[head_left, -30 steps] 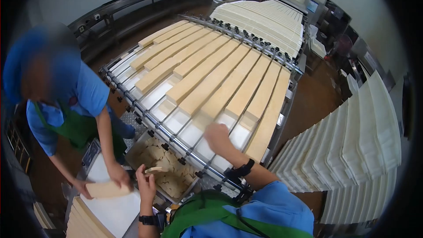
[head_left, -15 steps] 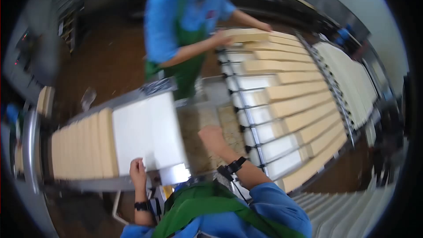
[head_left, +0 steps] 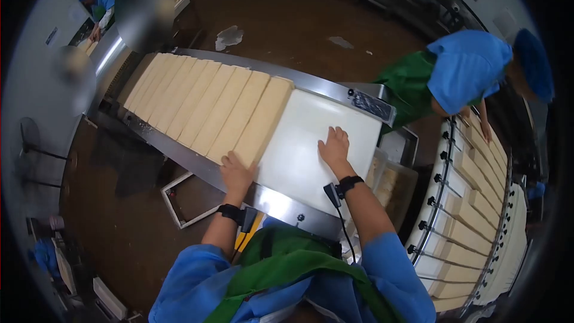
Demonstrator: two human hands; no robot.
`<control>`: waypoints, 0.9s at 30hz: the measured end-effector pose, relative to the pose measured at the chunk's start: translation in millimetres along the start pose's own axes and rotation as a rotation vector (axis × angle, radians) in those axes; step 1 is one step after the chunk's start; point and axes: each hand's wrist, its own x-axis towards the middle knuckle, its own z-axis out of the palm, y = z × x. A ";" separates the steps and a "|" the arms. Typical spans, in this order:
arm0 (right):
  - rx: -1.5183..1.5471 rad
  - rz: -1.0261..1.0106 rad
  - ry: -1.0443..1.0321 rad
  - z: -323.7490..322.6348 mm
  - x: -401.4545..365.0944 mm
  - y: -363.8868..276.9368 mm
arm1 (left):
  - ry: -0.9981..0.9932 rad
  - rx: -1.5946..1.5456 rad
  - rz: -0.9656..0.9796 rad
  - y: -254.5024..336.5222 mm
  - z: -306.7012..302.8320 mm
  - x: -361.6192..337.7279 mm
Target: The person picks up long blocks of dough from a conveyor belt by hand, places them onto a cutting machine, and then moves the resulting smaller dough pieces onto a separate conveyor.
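Long pale-yellow blocks lie side by side in a row on a white conveyor surface with metal edges. My left hand is at the near end of the rightmost block, its fingers stretched out and seeming to touch the block's end. It is not wrapped round anything. Over the bare white surface to the right of that block, my right hand is held with fingers apart and nothing in them. Both wrists wear black straps with small devices.
At right, a co-worker in blue and green bends over a slanted rack with more blocks in lanes. A bin with pieces stands between the conveyor and the rack. Another person works at far left. A metal frame is below the conveyor.
My view has swung left toward the row of blocks. My left hand has come to the rightmost block; my right hand has moved from over the bin to over the white surface.
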 end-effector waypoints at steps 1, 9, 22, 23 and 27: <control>-0.002 -0.004 -0.006 4.1 12.2 -16.9 | 0.000 0.047 0.010 2.0 2.0 -1.2; 0.040 -0.077 -0.123 19.6 111.8 -133.9 | -0.101 0.169 0.095 6.0 -3.3 -1.6; 0.072 0.303 -0.152 1.6 111.6 -119.2 | -0.174 0.029 0.241 14.8 -8.2 -8.2; 0.100 0.354 -0.138 -11.2 103.0 -103.4 | -0.215 -0.016 0.284 18.7 -11.7 -8.9; 0.194 0.621 -0.053 -59.3 67.7 -39.2 | -0.574 -0.405 0.420 39.9 -21.5 -14.6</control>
